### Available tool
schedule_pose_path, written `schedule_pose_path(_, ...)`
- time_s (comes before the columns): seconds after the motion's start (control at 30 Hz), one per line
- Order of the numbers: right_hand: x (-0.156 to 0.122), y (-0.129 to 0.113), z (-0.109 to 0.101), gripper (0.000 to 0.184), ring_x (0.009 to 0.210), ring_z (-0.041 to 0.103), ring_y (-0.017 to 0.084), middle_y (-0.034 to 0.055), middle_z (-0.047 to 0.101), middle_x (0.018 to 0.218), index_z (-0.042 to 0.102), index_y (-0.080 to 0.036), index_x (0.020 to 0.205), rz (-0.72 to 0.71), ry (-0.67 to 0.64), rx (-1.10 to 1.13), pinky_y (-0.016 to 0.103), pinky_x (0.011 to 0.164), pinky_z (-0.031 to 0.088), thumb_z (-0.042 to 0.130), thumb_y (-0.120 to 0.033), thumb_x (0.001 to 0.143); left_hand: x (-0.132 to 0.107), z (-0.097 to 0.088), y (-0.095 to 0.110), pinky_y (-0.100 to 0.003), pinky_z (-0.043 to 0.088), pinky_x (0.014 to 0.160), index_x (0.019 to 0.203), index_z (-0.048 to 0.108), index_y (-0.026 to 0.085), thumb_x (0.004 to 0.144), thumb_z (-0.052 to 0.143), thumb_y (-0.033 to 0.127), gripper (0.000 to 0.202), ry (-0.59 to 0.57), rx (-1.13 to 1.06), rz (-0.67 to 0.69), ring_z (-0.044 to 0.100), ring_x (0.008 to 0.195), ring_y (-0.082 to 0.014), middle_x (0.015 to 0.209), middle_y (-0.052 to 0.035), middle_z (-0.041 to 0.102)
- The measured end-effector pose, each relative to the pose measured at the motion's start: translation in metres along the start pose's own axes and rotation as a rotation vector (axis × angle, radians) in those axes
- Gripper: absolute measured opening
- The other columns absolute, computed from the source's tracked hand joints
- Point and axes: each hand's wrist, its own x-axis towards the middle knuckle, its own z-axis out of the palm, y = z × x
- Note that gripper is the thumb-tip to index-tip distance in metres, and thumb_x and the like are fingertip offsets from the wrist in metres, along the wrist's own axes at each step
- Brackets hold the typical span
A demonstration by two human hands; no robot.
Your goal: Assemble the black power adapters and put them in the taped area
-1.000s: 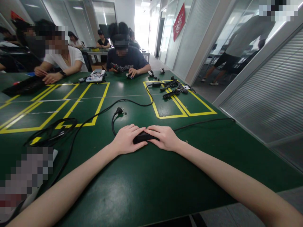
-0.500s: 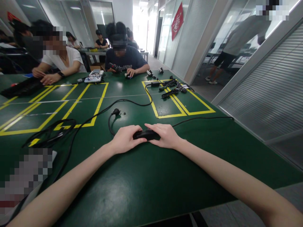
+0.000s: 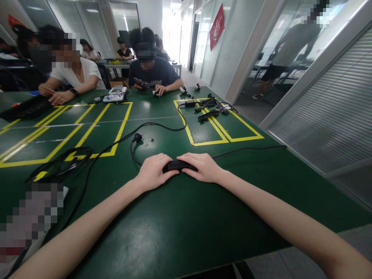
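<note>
A black power adapter [image 3: 176, 165] lies on the green table [image 3: 186, 217], held at both ends. My left hand [image 3: 154, 170] is closed around its left end, thumb along the near side. Around the right end, my right hand [image 3: 202, 166] is closed too, its fingers over the top. A short cord with a black plug [image 3: 137, 137] curves out beyond my left hand. From behind my right hand a thin black cable [image 3: 250, 150] runs to the table's right edge. The adapter's two ends are hidden under my fingers.
Coiled black cables [image 3: 62, 164] lie at the left. Several black adapters and cords [image 3: 210, 108] rest inside yellow tape outlines [image 3: 209, 143] at the back right. A long cable [image 3: 139, 127] crosses the table. Two people [image 3: 155, 73] sit opposite, handling items.
Both hands stay on the adapter. The plug and its short cord have shifted slightly left, and the thin cable on the right has changed its curve a little.
</note>
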Motion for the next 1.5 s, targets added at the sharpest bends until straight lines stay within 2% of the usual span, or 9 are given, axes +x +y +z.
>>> schedule_pose_path(0.27, 0.0, -0.004, -0.005, 0.045, 0.086, 0.07, 0.018, 0.0107, 0.066, 0.123, 0.052, -0.027, 0.15, -0.096, -0.112, -0.209, 0.028, 0.068, 0.056, 0.045, -0.041, 0.107, 0.003, -0.003, 0.005, -0.027, 0.045, 0.063, 0.092, 0.073, 0.018, 0.094, 0.065, 0.048, 0.031, -0.147, -0.246, -0.171, 0.064, 0.071, -0.017, 0.081, -0.001, 0.072)
schedule_pose_path(0.33, -0.001, -0.001, -0.005, 0.045, 0.079, 0.069, 0.018, 0.0108, 0.066, 0.122, 0.053, -0.026, 0.149, -0.073, -0.111, -0.207, 0.028, 0.064, 0.055, 0.045, -0.041, 0.107, 0.002, -0.001, 0.004, -0.031, 0.052, 0.074, 0.108, 0.074, 0.019, 0.094, 0.066, 0.046, 0.032, -0.083, -0.248, -0.11, 0.068, 0.084, -0.021, 0.096, -0.0051, 0.077)
schedule_pose_path(0.4, -0.004, 0.006, -0.006, 0.045, 0.08, 0.07, 0.02, 0.0117, 0.066, 0.123, 0.055, -0.025, 0.148, -0.018, -0.081, -0.195, 0.03, 0.064, 0.056, 0.047, -0.04, 0.106, -0.001, 0.003, 0.002, -0.042, 0.053, 0.096, 0.13, 0.066, 0.017, 0.093, 0.068, 0.04, 0.043, 0.086, -0.169, 0.027, 0.067, 0.112, -0.0278, 0.122, -0.0127, 0.073)
schedule_pose_path(0.47, -0.006, 0.018, -0.009, 0.045, 0.086, 0.071, 0.022, 0.0122, 0.067, 0.122, 0.056, -0.024, 0.147, 0.07, -0.008, -0.163, 0.031, 0.067, 0.058, 0.052, -0.038, 0.104, -0.003, 0.006, 0.001, -0.051, 0.045, 0.111, 0.14, 0.059, 0.018, 0.095, 0.066, 0.034, 0.049, 0.212, -0.047, 0.163, 0.056, 0.133, -0.0321, 0.144, -0.0171, 0.062)
schedule_pose_path(0.53, -0.01, 0.033, -0.015, 0.045, 0.092, 0.071, 0.024, 0.0119, 0.068, 0.121, 0.058, -0.024, 0.145, 0.191, 0.119, -0.108, 0.034, 0.073, 0.059, 0.056, -0.037, 0.101, -0.005, 0.009, 0.0, -0.053, 0.043, 0.114, 0.141, 0.058, 0.02, 0.098, 0.061, 0.029, 0.044, 0.239, 0.031, 0.243, 0.052, 0.138, -0.0316, 0.149, -0.0167, 0.058)
schedule_pose_path(0.83, -0.034, 0.12, -0.042, 0.053, 0.118, 0.065, 0.03, 0.0133, 0.07, 0.123, 0.064, -0.015, 0.132, 0.706, 0.947, 0.057, 0.048, 0.106, 0.052, 0.065, -0.046, 0.088, -0.004, 0.012, -0.002, -0.044, 0.055, 0.1, 0.117, 0.07, 0.019, 0.1, 0.055, 0.024, 0.023, 0.083, 0.014, 0.272, 0.064, 0.12, -0.0261, 0.126, -0.0115, 0.071)
schedule_pose_path(1.07, -0.07, 0.157, -0.054, 0.052, 0.108, 0.066, 0.03, 0.0126, 0.072, 0.112, 0.069, -0.015, 0.119, 0.92, 0.93, 0.026, 0.051, 0.104, 0.052, 0.07, -0.046, 0.078, -0.005, 0.013, -0.003, -0.043, 0.057, 0.096, 0.11, 0.072, 0.02, 0.099, 0.057, 0.025, 0.019, 0.029, -0.008, 0.239, 0.066, 0.116, -0.0254, 0.123, -0.0106, 0.072)
schedule_pose_path(1.37, -0.082, 0.168, -0.067, 0.051, 0.116, 0.065, 0.032, 0.0121, 0.07, 0.117, 0.066, -0.017, 0.123, 0.901, 1.041, -0.04, 0.051, 0.104, 0.052, 0.065, -0.049, 0.082, -0.004, 0.014, -0.003, -0.04, 0.057, 0.094, 0.106, 0.073, 0.02, 0.1, 0.054, 0.026, 0.02, 0.003, -0.006, 0.231, 0.068, 0.111, -0.0235, 0.117, -0.009, 0.075)
schedule_pose_path(1.5, -0.089, 0.169, -0.078, 0.051, 0.124, 0.061, 0.035, 0.0183, 0.065, 0.129, 0.062, -0.014, 0.13, 0.933, 1.113, -0.095, 0.052, 0.108, 0.049, 0.059, -0.043, 0.088, -0.004, 0.013, -0.002, -0.041, 0.057, 0.094, 0.106, 0.074, 0.02, 0.1, 0.054, 0.025, 0.022, -0.005, -0.009, 0.229, 0.068, 0.111, -0.0237, 0.116, -0.0091, 0.075)
